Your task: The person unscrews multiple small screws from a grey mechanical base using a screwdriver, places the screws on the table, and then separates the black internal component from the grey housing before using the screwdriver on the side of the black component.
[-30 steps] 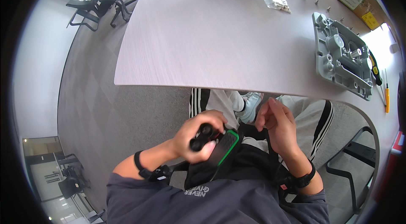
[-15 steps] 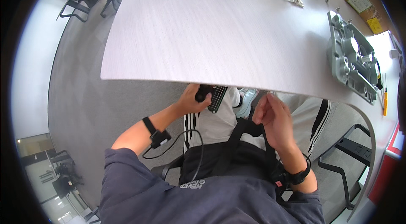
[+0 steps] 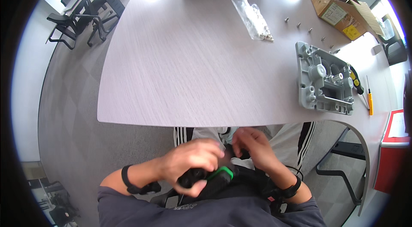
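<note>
In my left hand (image 3: 191, 162), blurred by motion, is a black device (image 3: 193, 177) with round dark knob-like parts; the fingers wrap over it, close to my body. A green-edged black part (image 3: 222, 174) shows just right of this hand; whether it belongs to the device I cannot tell. My right hand (image 3: 256, 150) is close by on the right, below the table edge, its fingers bent and drawn together. What lies between those fingertips, if anything, is hidden.
A grey metal housing (image 3: 317, 72) sits at the table's right, with a yellow-handled screwdriver (image 3: 371, 103) and a black-and-yellow tool (image 3: 355, 80) beside it. Several screws (image 3: 298, 25), a clear plastic bag (image 3: 251, 17) and an open cardboard box (image 3: 332, 10) lie farther back.
My left hand has come back from the table edge toward my body with the black device. The right hand has shifted left, nearer to it. The view has tilted up, showing more table.
</note>
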A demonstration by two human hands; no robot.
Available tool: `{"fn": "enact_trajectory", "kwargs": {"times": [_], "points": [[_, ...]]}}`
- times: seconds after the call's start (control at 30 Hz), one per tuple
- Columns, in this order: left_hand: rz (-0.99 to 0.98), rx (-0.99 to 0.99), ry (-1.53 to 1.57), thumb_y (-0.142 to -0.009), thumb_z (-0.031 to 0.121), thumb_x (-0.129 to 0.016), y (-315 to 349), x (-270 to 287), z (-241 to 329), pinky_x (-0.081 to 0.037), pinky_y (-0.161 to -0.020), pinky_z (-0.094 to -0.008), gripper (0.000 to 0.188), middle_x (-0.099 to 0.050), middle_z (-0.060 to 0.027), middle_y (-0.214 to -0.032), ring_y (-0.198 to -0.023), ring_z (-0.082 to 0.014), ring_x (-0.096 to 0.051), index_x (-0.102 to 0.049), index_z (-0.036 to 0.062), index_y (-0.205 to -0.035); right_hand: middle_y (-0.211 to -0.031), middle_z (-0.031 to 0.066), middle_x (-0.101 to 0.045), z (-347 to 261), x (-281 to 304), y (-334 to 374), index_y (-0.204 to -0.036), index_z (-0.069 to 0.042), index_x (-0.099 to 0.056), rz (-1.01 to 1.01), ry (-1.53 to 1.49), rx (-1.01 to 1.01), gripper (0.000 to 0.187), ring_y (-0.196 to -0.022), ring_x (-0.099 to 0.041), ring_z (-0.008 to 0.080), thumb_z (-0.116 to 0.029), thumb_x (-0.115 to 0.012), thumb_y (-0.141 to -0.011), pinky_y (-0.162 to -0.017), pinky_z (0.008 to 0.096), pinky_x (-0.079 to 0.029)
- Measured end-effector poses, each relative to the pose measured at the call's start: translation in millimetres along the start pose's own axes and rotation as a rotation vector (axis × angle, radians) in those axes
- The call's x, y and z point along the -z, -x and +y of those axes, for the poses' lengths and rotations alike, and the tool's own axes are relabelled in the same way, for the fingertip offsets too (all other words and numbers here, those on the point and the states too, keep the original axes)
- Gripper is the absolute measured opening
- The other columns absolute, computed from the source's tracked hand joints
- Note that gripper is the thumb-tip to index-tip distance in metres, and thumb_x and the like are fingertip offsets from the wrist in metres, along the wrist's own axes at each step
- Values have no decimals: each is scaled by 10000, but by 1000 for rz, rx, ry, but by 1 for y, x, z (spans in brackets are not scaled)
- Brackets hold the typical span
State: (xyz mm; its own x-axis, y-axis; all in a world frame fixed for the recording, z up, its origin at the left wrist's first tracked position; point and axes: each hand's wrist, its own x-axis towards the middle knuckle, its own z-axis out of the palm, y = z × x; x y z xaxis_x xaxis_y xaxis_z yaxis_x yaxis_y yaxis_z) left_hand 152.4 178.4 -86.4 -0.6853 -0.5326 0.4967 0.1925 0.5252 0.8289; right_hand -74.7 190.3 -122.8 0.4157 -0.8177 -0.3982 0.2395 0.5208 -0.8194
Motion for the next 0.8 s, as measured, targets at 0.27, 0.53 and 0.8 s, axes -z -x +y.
{"fn": "enact_trajectory", "kwargs": {"times": [0.27,0.53,0.8], "points": [[817,64,-78,-791,311,-528,-28,41,61,-319,-992,-483,423,-526,-131,-999,-1062,-289,-496,-408,42,-1094,-596,-7,-516,-28,-15,30,-806,-22,-549,-263,187,116,275,-549,-483,62,-243,-494,-961,-512,217,-381],[1116,141,-88,-880,285,-333,-57,46,60,-513,-721,-296,425,-518,-150,-1112,-911,-219,-593,-431,-25,-1154,-646,35,-515,-110,-23,92,-1078,9,-583,-475,659,1332,291,-501,-464,151,-150,-521,-842,-467,278,-418],[739,123,-57,-910,289,-376,-149,-16,42,-515,-833,-297,421,-494,-139,-1139,-1019,-184,-561,-430,-31,-1178,-918,168,-632,-157,66,138,-964,69,-632,-286,518,1349,293,-703,-623,193,-149,-437,-953,-653,273,-524]]}}
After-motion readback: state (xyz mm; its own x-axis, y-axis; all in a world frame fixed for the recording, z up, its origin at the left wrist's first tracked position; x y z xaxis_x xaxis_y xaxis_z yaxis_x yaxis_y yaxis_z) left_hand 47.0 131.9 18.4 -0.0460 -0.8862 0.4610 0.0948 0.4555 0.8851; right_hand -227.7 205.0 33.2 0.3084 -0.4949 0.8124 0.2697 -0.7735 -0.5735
